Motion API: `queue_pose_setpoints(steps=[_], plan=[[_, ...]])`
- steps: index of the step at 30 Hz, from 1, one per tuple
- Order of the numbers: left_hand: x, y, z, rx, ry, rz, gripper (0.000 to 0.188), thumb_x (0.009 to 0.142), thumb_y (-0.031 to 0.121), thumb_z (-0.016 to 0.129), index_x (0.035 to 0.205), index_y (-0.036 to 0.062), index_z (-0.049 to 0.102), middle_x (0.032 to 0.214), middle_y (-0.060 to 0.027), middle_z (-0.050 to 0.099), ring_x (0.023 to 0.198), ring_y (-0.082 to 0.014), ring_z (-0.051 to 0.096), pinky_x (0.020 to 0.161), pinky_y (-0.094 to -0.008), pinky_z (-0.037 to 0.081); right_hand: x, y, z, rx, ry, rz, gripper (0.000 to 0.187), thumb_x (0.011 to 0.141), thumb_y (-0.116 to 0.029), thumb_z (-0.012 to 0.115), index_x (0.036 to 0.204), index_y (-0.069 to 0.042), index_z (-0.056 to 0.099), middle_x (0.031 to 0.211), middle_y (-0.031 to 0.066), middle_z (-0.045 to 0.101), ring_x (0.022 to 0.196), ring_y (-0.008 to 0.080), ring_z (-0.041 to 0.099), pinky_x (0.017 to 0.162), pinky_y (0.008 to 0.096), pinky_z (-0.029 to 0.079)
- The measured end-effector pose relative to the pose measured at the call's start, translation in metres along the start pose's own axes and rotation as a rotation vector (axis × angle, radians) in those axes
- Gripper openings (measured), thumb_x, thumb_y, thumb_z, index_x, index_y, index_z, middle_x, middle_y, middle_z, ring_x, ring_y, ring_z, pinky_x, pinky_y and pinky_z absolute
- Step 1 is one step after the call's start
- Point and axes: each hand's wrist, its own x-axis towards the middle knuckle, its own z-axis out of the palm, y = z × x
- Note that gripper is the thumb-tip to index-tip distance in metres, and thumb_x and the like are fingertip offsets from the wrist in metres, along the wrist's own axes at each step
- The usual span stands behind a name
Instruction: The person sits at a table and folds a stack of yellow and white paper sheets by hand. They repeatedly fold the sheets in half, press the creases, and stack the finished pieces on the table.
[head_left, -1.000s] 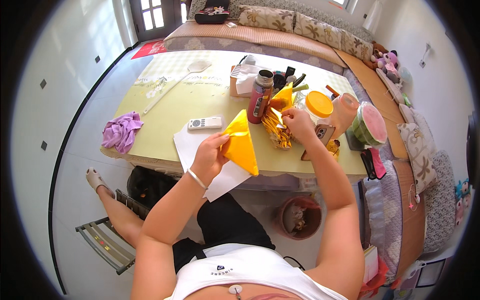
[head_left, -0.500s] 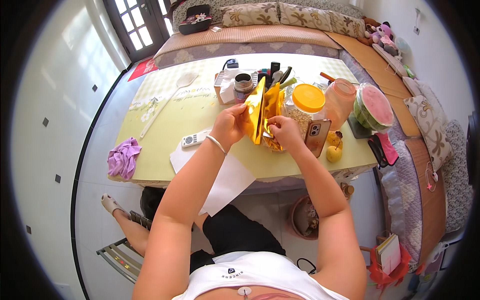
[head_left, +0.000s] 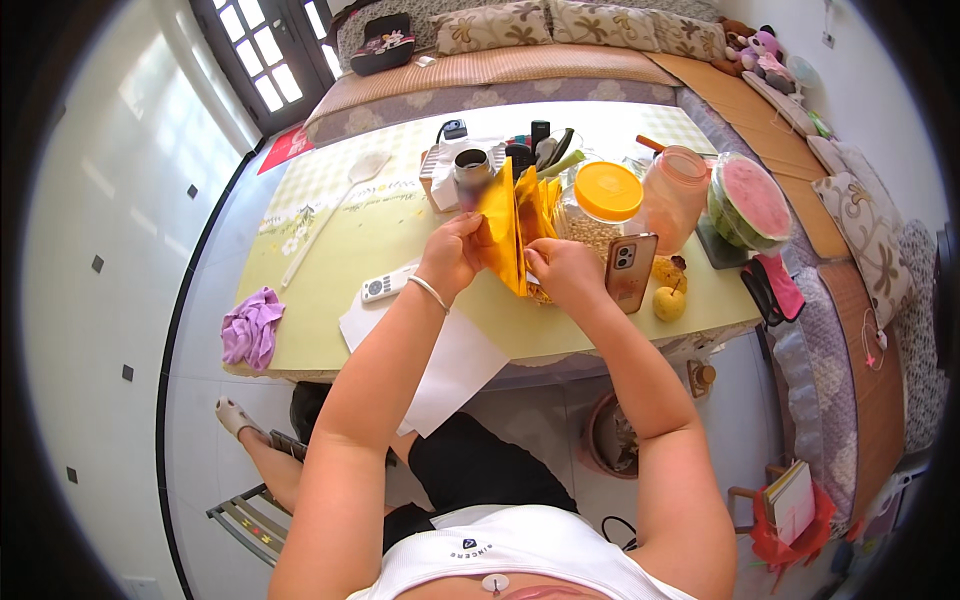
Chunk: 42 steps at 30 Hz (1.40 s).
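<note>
Above the table's near side I hold up a shiny gold foil piece (head_left: pixel 506 225) with standing, folded-looking sides; I cannot tell whether it is a pouch or sheets. My left hand (head_left: pixel 450 255) pinches its left side between thumb and fingers. On the other side, my right hand (head_left: pixel 567 272) is closed at the foil's lower right edge. Right behind the foil stand a dark open-topped flask (head_left: pixel 471 165) and a clear jar with a yellow lid (head_left: pixel 608 191), pale grains inside. Close to my right hand a phone (head_left: pixel 630 272) leans upright.
White paper (head_left: pixel 455 365) hangs over the table's front edge, with a remote control (head_left: pixel 388 284) beside it. A pink jar (head_left: pixel 674 200), a cut watermelon (head_left: pixel 750 205) and yellow fruit (head_left: pixel 669 303) stand right. Left lie a purple cloth (head_left: pixel 252 328) and a long white spatula-like tool (head_left: pixel 335 215).
The view has shifted slightly. Both hands keep hold of the gold foil, which has turned a little, its folds now spread more toward me.
</note>
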Motion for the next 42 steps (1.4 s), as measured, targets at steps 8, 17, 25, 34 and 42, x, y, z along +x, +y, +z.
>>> queue_pose_setpoints(steps=[8,17,25,34,42], plan=[[0.016,-0.006,0.015,0.223,0.132,0.044,0.010,0.097,0.013,0.062,0.096,0.0038,0.063,0.083,-0.0031,0.064,0.072,-0.0160,0.062,0.067,-0.0340,0.053,0.018,0.031,0.014,0.728,-0.099,0.246,0.033,0.100,-0.027,0.056,0.090,0.003,0.068,0.072,0.0087,0.067,0.059,0.0178,0.063,0.057,0.0340,0.050],[0.015,-0.018,0.025,0.455,0.167,0.215,0.016,0.093,0.018,0.070,0.092,0.0018,0.068,0.079,-0.0041,0.067,0.067,-0.0156,0.064,0.060,-0.0319,0.053,0.027,0.036,0.026,0.321,0.028,0.096,0.037,0.097,-0.028,0.063,0.077,0.004,0.063,0.064,0.0134,0.057,0.056,0.0210,0.057,0.057,0.0386,0.045],[-0.024,0.001,0.016,0.790,0.230,0.174,0.028,0.089,0.027,0.075,0.086,0.0003,0.068,0.072,-0.0014,0.062,0.054,-0.0074,0.050,0.047,-0.0234,0.040,0.027,0.043,0.027,0.756,-0.085,0.330,0.031,0.098,-0.022,0.063,0.079,0.002,0.065,0.066,0.0015,0.060,0.057,0.0111,0.054,0.055,0.0314,0.044],[-0.039,0.006,0.022,0.559,0.035,-0.046,0.020,0.091,0.019,0.073,0.096,0.0025,0.064,0.075,-0.0041,0.065,0.061,-0.0102,0.061,0.051,-0.0227,0.048,0.026,0.038,0.024,0.691,-0.108,0.322,0.032,0.100,-0.026,0.061,0.085,0.001,0.065,0.067,0.0025,0.061,0.053,0.0110,0.054,0.049,0.0284,0.042],[-0.036,0.011,0.035,0.463,0.034,0.005,0.015,0.089,0.014,0.072,0.095,0.0038,0.064,0.079,-0.0059,0.067,0.063,-0.0147,0.066,0.058,-0.0275,0.054,0.022,0.023,0.015,0.850,-0.125,0.385,0.032,0.103,-0.027,0.056,0.093,0.001,0.069,0.073,0.0033,0.065,0.060,0.0113,0.061,0.052,0.0265,0.048]])
